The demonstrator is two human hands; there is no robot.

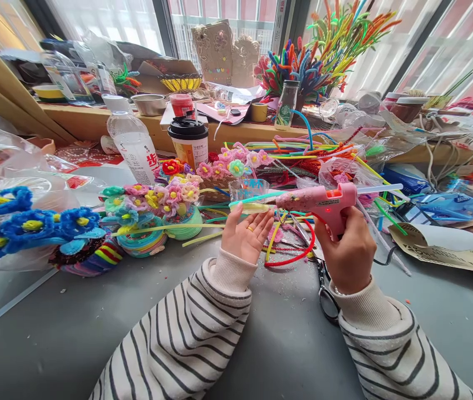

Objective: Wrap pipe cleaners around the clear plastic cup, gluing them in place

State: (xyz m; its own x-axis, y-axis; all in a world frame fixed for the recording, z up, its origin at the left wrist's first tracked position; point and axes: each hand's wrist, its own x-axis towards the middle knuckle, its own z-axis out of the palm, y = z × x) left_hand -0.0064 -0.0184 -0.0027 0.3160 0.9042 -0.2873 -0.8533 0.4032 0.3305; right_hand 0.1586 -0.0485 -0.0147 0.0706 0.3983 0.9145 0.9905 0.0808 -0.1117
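Note:
A pink glue gun [307, 201] is gripped in my right hand [347, 250], with a whitish glue stick [380, 189] out of its back and a small red light on its side. My left hand [247, 233] is turned palm up, a ring on one finger. Between its thumb and fingers lies a pale yellow fuzzy strip [251, 208], with a turquoise pipe cleaner [261, 196] along its top. The gun's nozzle points left at the strip's end; whether they touch I cannot tell. Below hang a bent red pipe cleaner [312, 244] and black-handled scissors [328, 300].
Fuzzy flower pots stand left: blue flowers [32, 225], a pastel pot [140, 239] and a mint pot [184, 222]. Behind are a water bottle [130, 139], a lidded cup [189, 139] and a clear plastic cup [248, 189]. Brown paper [444, 250] lies right.

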